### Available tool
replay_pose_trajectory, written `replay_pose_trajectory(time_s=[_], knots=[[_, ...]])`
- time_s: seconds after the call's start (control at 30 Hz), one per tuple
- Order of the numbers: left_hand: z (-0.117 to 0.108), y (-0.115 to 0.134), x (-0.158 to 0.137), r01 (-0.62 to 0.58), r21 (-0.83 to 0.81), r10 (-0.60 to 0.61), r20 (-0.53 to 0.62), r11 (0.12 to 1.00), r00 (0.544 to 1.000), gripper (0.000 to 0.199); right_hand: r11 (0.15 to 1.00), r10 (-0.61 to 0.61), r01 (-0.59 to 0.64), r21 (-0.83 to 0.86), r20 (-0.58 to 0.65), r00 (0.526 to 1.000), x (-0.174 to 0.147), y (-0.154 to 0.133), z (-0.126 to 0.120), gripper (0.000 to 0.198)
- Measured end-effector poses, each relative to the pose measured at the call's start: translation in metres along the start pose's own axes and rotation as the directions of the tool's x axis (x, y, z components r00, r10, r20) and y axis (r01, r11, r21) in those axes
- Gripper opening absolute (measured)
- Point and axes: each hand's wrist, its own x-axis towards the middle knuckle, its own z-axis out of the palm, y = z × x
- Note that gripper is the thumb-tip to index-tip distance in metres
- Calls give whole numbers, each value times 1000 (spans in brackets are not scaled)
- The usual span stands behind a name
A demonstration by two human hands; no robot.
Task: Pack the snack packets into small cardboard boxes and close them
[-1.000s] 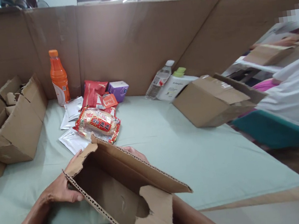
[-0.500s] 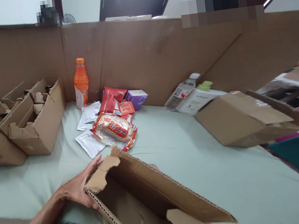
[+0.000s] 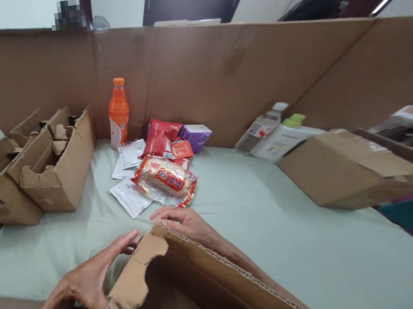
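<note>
An open brown cardboard box (image 3: 214, 270) is tilted in front of me at the bottom, its short end flap towards the left. My left hand (image 3: 93, 278) spans that short end, thumb at the near corner and curved fingers by the far corner. My right hand (image 3: 181, 222) reaches along the outside of the far long wall, its fingers stretched leftward past the top corner. Just beyond lies a packaged bread roll (image 3: 164, 178) in a red and clear wrapper. White sachets (image 3: 131, 197) lie to its left, and a red packet (image 3: 160, 136) lies behind it.
An orange drink bottle (image 3: 119, 115) and a purple box (image 3: 195, 136) stand near the cardboard wall (image 3: 196, 75). Open cartons (image 3: 68, 177) are at left. At right are a clear bottle (image 3: 262, 129), a white container with a green cap (image 3: 294, 120) and another box (image 3: 341, 169).
My right hand has come into view around the far left corner of the box. My left hand and the box's near end have shifted left and downward in view.
</note>
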Motion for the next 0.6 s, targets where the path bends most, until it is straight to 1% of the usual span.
replay_pose_trajectory(time_s=[0.1,0.17,0.2,0.23,0.27,0.33,0.37,0.4,0.43,0.5,0.6], knots=[[-8,3,-21,-1,6,1,-113,1000,994,149,986,-80,80,-147,7,997,44,17,11,23],[-16,9,-31,3,42,5,-187,999,982,144,949,-145,148,-279,32,989,78,24,24,24],[-19,13,-35,10,68,5,-220,998,975,140,917,-169,175,-359,48,984,95,27,32,26],[-23,17,-38,23,100,2,-249,995,969,136,870,-178,191,-454,72,981,110,30,41,30],[-27,22,-40,40,131,-2,-277,991,961,133,800,-163,196,-567,110,981,124,32,50,35],[-32,29,-44,68,185,-3,-328,980,945,127,607,-77,195,-770,187,979,145,36,66,44],[-34,32,-47,76,202,1,-355,976,935,124,514,-27,199,-834,217,976,153,38,73,45],[-36,34,-50,87,214,1,-380,973,925,122,442,17,206,-873,238,971,158,41,78,44],[-38,36,-53,103,224,-1,-413,969,911,120,398,49,210,-893,249,967,160,44,81,40],[-40,40,-62,145,249,1,-507,958,862,117,370,83,199,-907,246,966,160,52,83,31],[-44,48,-76,237,285,3,-645,929,764,112,329,119,157,-931,206,971,149,64,76,24]])
